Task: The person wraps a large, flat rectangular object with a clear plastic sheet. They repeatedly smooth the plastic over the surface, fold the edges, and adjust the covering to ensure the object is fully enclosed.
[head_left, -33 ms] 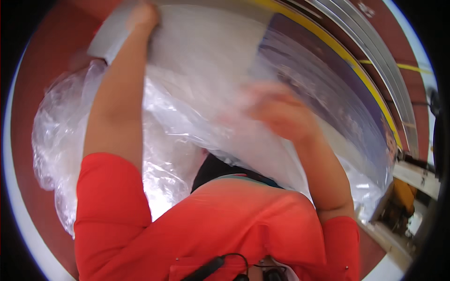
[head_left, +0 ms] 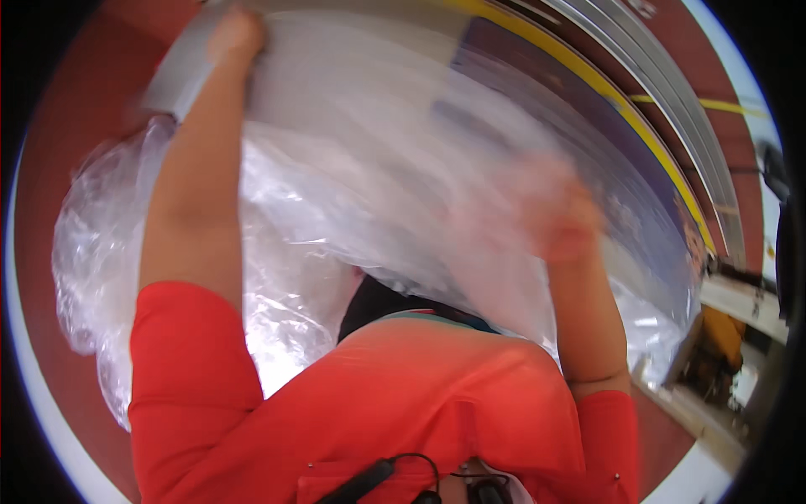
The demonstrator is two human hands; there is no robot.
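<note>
A large sheet of clear plastic film (head_left: 336, 160) spreads in front of me and crumples into a loose heap on the left. My left hand (head_left: 238, 35) is stretched far forward at the upper left, beside a grey flat panel (head_left: 180, 71); its fingers are too blurred to read. Over the right part of the film is my right hand (head_left: 561, 210), smeared by motion. Pale, see-through film lies against or just under that hand, and I cannot tell whether the fingers grip it. A dark purple-grey surface (head_left: 588, 126) shows through the film at the right.
A yellow strip (head_left: 604, 88) edges the dark surface, with curved silver metal rails (head_left: 663, 92) beyond it. Reddish-brown floor (head_left: 92, 109) shows on the left. At the lower right stands a pale frame (head_left: 747, 311) with an orange-yellow part (head_left: 724, 340).
My right hand has moved to the right and slightly toward me, and the film near it has shifted. The left hand appears slightly farther left.
</note>
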